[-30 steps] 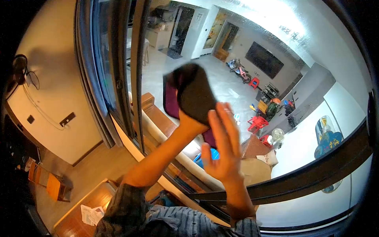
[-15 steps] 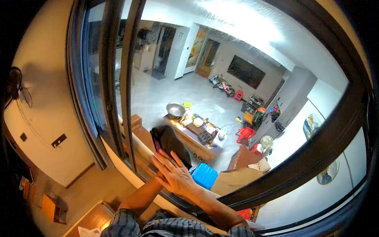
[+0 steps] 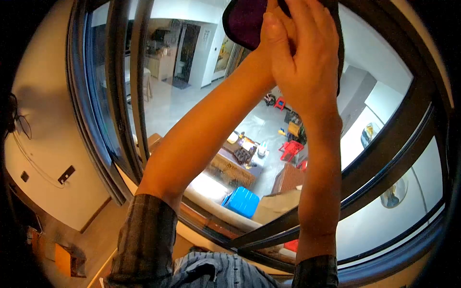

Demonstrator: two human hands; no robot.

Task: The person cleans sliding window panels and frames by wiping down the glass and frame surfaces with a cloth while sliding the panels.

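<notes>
A black-edged cloth with a dark purple face (image 3: 244, 23) lies against the window glass at the top of the view. My left hand (image 3: 270, 45) reaches up to it from the lower left and moves with it, its fingers mostly hidden. Over that hand lies my right hand (image 3: 309, 62), fairly flat, thumb apart and fingers stretched upward across the cloth. The fingertips are cut off at the top edge. Both forearms cross in front of the glass.
A dark window frame (image 3: 384, 161) surrounds the pane, with a curtain (image 3: 89, 113) on its left. Beyond the glass are a low table (image 3: 230, 170), a blue box (image 3: 242, 201) and red stools (image 3: 290, 150). A wall socket (image 3: 66, 174) is at the left.
Both hands and the cloth have moved up and to the right over the glass, from low at the pane's bottom to the top of the view. The camera has shifted slightly.
</notes>
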